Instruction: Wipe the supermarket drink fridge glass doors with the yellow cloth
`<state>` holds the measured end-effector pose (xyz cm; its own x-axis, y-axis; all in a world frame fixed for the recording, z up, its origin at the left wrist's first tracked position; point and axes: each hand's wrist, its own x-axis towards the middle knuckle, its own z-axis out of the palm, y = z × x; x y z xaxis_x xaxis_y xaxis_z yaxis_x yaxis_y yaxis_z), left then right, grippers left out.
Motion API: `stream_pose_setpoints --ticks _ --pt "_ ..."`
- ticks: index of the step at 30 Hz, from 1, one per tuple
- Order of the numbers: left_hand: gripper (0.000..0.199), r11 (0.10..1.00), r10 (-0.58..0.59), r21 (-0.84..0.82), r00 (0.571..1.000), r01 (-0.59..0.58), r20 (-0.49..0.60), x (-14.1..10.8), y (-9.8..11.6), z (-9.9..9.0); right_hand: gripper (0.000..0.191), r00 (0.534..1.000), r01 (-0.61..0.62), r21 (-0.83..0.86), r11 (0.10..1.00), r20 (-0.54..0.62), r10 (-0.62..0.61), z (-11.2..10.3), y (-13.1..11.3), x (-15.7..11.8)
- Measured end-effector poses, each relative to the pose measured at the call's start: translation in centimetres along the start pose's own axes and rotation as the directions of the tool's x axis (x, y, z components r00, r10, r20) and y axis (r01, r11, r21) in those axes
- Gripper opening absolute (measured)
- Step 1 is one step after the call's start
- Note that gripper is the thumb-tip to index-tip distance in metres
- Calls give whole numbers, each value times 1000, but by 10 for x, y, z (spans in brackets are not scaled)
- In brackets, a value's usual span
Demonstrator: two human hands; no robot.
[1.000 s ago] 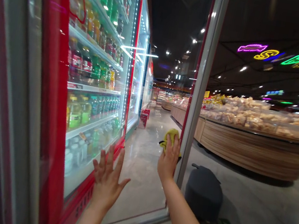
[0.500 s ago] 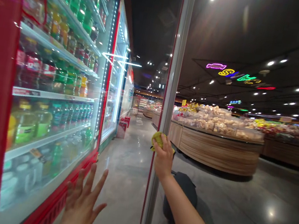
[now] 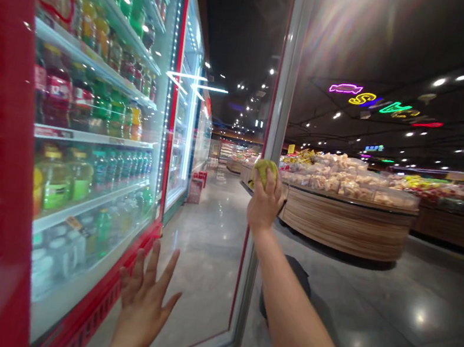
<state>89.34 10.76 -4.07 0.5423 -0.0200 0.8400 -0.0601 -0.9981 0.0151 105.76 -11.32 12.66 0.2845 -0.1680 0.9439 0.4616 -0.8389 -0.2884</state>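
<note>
My right hand point(image 3: 265, 200) is raised and shut on a bunched yellow cloth point(image 3: 265, 173), pressing it against an open glass fridge door point(image 3: 204, 252) near the door's metal edge point(image 3: 287, 87). Lower down, my left hand point(image 3: 144, 295) is open with its fingers spread, its palm facing the glass. It holds nothing and sits close to the door's red bottom frame point(image 3: 102, 300). I cannot tell whether it touches the glass.
To the left stands a lit fridge with shelves of bottled drinks point(image 3: 71, 169). A dark padded stool point(image 3: 287, 282) sits on the polished floor beyond the door. Farther right is a round wooden display counter point(image 3: 343, 229) heaped with bagged food.
The view has shifted, putting the door edge further left. The cloth is bunched tighter in my right hand, and my left hand stays open near the door's lower part.
</note>
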Motion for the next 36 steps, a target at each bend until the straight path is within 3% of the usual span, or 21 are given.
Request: stream_pose_setpoints --ticks 4,7,10,14,17,19,21,23,26,27,29,32,34,36 --pt "88 1000 -17 -17 998 18 54 0 0 -5 63 992 -130 68 989 13 129 10 2 -146" --pt "87 1000 -20 -17 994 22 107 1 -2 -7 62 988 -151 125 981 35 148 10 13 -210" --pt "85 1000 -24 11 991 23 134 3 -3 -10 59 982 -184 144 972 62 177 10 13 -211" --pt "84 999 -21 46 987 14 156 5 -4 -11 64 970 -220 170 961 142 197 14 -20 -180" --pt "85 998 -15 61 989 6 145 3 -4 -10 66 972 -131 186 974 216 89 15 -38 -195" --pt "88 998 -18 60 990 10 138 1 -4 -9 64 977 -38 200 979 215 -6 18 -31 -222" --pt "90 998 -27 55 991 20 132 -1 -3 -10 64 988 -13 204 979 155 -19 23 -17 -243" --pt "90 998 -27 52 992 21 121 -2 -3 -11 68 992 -101 215 971 90 83 28 -9 -246" --pt "87 999 -8 53 994 3 107 -5 -6 -13 72 969 -244 263 933 88 229 29 -23 -223" --pt "86 998 -5 57 995 -1 104 -6 -8 -13 72 972 -229 277 933 116 204 27 -32 -216" --pt "85 998 -2 68 995 -4 96 -9 -13 -13 69 981 -98 293 951 191 43 20 -43 -212" --pt "84 997 -8 72 998 4 57 -16 -21 -13 62 959 118 306 945 211 -188 13 -33 -234" --pt "83 998 -18 66 999 16 32 -21 -27 -14 60 970 130 295 946 158 -183 14 -15 -248" --pt "84 997 -27 75 999 26 25 -25 -33 -15 59 991 19 274 962 119 -54 18 -8 -247"
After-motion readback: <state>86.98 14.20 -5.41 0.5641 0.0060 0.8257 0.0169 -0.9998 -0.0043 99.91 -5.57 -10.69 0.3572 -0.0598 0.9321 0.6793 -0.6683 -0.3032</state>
